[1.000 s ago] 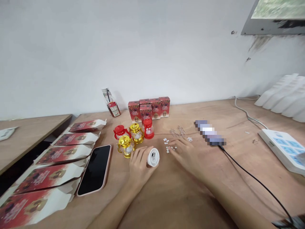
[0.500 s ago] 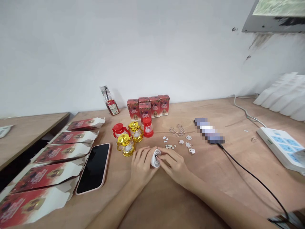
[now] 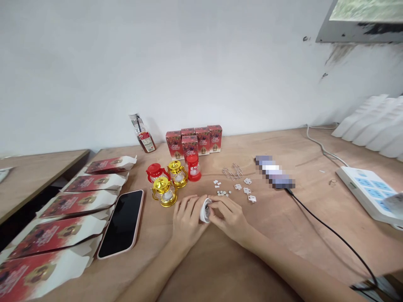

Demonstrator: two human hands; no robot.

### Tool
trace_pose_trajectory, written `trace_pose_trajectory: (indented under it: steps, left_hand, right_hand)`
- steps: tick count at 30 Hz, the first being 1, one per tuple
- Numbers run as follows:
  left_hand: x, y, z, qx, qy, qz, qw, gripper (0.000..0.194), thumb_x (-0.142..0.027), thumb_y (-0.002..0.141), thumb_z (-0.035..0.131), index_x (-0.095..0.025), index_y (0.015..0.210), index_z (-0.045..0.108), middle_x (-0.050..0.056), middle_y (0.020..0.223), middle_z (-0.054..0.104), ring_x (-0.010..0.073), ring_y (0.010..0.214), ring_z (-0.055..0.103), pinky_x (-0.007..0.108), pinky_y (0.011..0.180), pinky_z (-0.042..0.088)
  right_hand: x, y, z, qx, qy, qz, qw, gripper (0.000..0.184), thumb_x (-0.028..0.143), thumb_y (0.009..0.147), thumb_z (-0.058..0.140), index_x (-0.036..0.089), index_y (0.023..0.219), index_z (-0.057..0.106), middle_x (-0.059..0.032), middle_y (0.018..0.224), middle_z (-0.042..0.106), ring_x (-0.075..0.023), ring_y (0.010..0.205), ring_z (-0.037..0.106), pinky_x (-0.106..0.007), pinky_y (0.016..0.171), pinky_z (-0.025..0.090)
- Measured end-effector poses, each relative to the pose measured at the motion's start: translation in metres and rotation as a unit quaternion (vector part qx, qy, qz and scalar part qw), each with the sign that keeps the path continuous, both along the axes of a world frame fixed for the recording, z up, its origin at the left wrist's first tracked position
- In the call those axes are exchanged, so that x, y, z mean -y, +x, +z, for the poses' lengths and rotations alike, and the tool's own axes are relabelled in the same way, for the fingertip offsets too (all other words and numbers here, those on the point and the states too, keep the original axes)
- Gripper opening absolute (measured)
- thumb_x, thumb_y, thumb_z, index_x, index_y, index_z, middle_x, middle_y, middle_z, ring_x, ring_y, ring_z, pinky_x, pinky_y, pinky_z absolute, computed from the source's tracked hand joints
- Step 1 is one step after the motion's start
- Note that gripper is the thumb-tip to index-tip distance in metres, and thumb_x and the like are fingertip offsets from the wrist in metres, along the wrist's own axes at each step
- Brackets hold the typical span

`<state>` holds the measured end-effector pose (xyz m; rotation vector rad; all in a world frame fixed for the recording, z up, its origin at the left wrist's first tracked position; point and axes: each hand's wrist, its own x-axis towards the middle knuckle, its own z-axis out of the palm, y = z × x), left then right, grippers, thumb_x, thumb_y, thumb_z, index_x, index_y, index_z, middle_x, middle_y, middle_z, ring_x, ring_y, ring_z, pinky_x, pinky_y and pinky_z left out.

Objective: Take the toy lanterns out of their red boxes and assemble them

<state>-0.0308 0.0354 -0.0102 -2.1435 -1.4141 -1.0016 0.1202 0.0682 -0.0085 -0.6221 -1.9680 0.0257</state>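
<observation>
My left hand (image 3: 188,218) is wrapped around a small white round plastic piece (image 3: 202,214), its hollow side turned to the right. Thumb and fingers of my right hand (image 3: 229,216) are pinched together at that hollow, where something small and dark shows; what they hold is too small to make out. Just beyond my hands lie several button cells (image 3: 223,193), small white bits (image 3: 217,183) and white tabbed covers (image 3: 247,191). Close to my left hand stand two gold mini lanterns (image 3: 165,193) and two red ones (image 3: 194,170).
Several open, flat-lying red boxes (image 3: 78,203) line the left edge beside a phone (image 3: 121,224). Upright red boxes (image 3: 201,140) and a bottle (image 3: 146,140) stand near the wall. Bent wires (image 3: 233,172), a blurred phone-like device (image 3: 273,172) on a black cable and a power strip (image 3: 368,188) lie rightward.
My right fingers have shifted slightly at the hollow of the white piece. My left hand keeps its hold; the whole view has moved a little.
</observation>
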Motion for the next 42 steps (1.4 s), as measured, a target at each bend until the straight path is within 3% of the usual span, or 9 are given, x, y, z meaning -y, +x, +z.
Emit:
trace_pose_trajectory:
  steps: [5,9,14,21,26,29,33,37,42]
  left_hand:
    - [-0.001,-0.001,0.002,-0.003,0.005,0.013,1.0,0.027,-0.024,0.084,0.051,-0.016,0.108,0.057,0.007,0.094,0.07,0.0225,0.091,0.06,0.034,0.078,0.041]
    - [-0.002,-0.003,0.002,-0.005,0.005,0.025,1.0,0.026,-0.025,0.083,0.053,-0.015,0.107,0.057,0.007,0.094,0.07,0.0222,0.09,0.06,0.034,0.078,0.041]
    - [-0.003,-0.002,0.002,-0.018,0.003,0.048,0.999,0.032,-0.028,0.08,0.057,-0.014,0.109,0.057,0.008,0.094,0.069,0.0222,0.087,0.06,0.034,0.076,0.041]
    - [-0.003,0.019,0.027,-0.143,-0.136,0.162,0.967,0.036,-0.022,0.071,0.064,-0.015,0.106,0.059,0.008,0.086,0.068,0.0264,0.078,0.061,0.036,0.065,0.041]
    - [-0.012,0.042,0.053,-0.237,-0.175,0.166,0.941,0.013,-0.012,0.074,0.059,-0.015,0.086,0.061,0.01,0.076,0.065,0.0276,0.071,0.059,0.037,0.061,0.039]
    - [-0.019,0.055,0.058,-0.279,-0.165,0.145,0.935,0.014,-0.004,0.076,0.054,-0.013,0.079,0.063,0.01,0.072,0.065,0.026,0.071,0.059,0.036,0.062,0.038]
    - [-0.024,0.06,0.061,-0.325,-0.156,0.122,0.925,0.018,-0.003,0.077,0.053,-0.011,0.085,0.065,0.011,0.072,0.064,0.0252,0.072,0.057,0.035,0.062,0.037]
    - [-0.029,0.044,0.061,-0.342,-0.142,0.14,0.918,0.023,0.001,0.076,0.05,-0.009,0.089,0.066,0.013,0.077,0.065,0.0266,0.075,0.058,0.036,0.064,0.038]
    - [-0.04,0.021,0.041,-0.301,-0.157,0.133,0.931,0.022,-0.002,0.077,0.049,-0.01,0.086,0.068,0.016,0.076,0.066,0.0291,0.082,0.059,0.044,0.073,0.041]
  right_hand:
    - [0.003,0.0,0.0,-0.019,-0.093,0.041,0.995,0.013,0.011,0.081,0.054,0.019,0.089,0.059,-0.0106,0.1,0.067,-0.0191,0.092,0.064,-0.032,0.081,0.053]
    - [0.006,-0.003,0.0,-0.097,-0.263,0.086,0.956,0.007,0.019,0.085,0.052,0.022,0.082,0.058,-0.0076,0.099,0.067,-0.0184,0.093,0.064,-0.035,0.082,0.053]
    - [0.004,-0.008,-0.004,-0.273,-0.498,0.121,0.814,0.016,0.033,0.083,0.056,0.022,0.074,0.049,-0.0041,0.09,0.068,-0.0175,0.088,0.065,-0.034,0.081,0.054]
    - [-0.007,-0.004,-0.01,-0.406,-0.647,0.153,0.627,0.012,0.025,0.072,0.066,0.018,0.072,0.056,-0.0044,0.077,0.069,-0.0167,0.077,0.068,-0.036,0.084,0.055]
    - [-0.014,-0.001,-0.012,-0.428,-0.714,0.17,0.527,0.01,0.014,0.076,0.054,0.016,0.07,0.062,-0.0055,0.069,0.068,-0.0134,0.065,0.067,-0.03,0.074,0.058]
    - [-0.018,-0.003,-0.018,-0.444,-0.714,0.169,0.515,0.015,0.012,0.076,0.05,0.018,0.065,0.059,-0.0019,0.06,0.064,-0.0115,0.056,0.063,-0.028,0.067,0.059]
    - [-0.022,-0.004,-0.024,-0.452,-0.698,0.17,0.529,0.014,0.015,0.074,0.053,0.02,0.061,0.057,-0.0016,0.056,0.063,-0.0137,0.055,0.063,-0.03,0.061,0.059]
    - [-0.026,0.0,-0.022,-0.473,-0.676,0.158,0.543,0.014,0.016,0.074,0.052,0.017,0.064,0.063,-0.0079,0.068,0.069,-0.0166,0.066,0.067,-0.034,0.071,0.06]
    - [-0.04,0.01,-0.019,-0.519,-0.579,0.085,0.623,0.018,0.022,0.074,0.05,0.017,0.069,0.067,-0.0076,0.081,0.072,-0.0188,0.082,0.068,-0.038,0.088,0.053]
